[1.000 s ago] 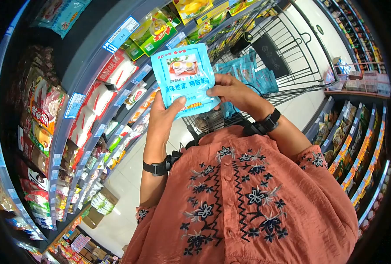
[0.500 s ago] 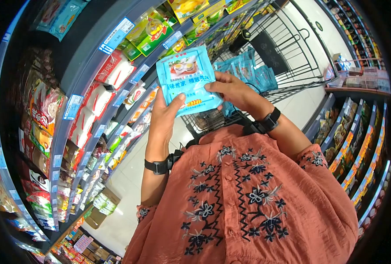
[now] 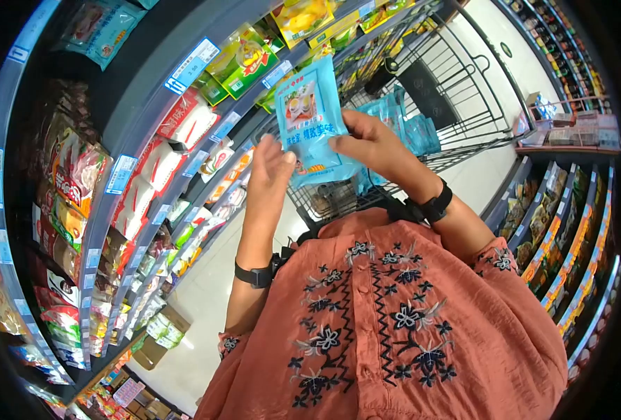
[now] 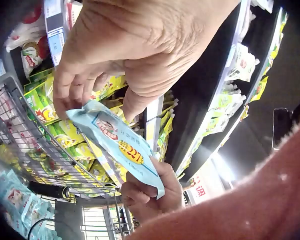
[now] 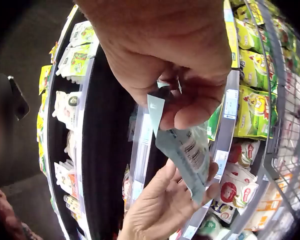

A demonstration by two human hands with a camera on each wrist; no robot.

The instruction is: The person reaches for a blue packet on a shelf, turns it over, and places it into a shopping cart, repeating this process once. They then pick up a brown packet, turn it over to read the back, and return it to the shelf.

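Supermarket aisle: stocked shelving (image 3: 149, 112) lines the left, a second rack (image 3: 559, 238) the right, with pale floor (image 3: 212, 343) between.
Held packet: one light-blue printed packet (image 3: 314, 126) is raised over the near edge of a wire shopping cart (image 3: 429, 91), beside the shelf fronts.
Right hand (image 3: 380, 147): pinches the packet's right edge between thumb and fingers.
Left hand (image 3: 270, 175): loose-fingered and blurred at the packet's left edge; whether it touches cannot be told.
Cart load: similar blue packets (image 3: 420, 133), partly hidden behind the right hand.
In the way: the held packet overlaps green-and-yellow packets (image 3: 246, 59) and part of the cart's wire side.
Lower tiers: red-and-white packets (image 3: 135, 203) behind price labels (image 3: 191, 64).
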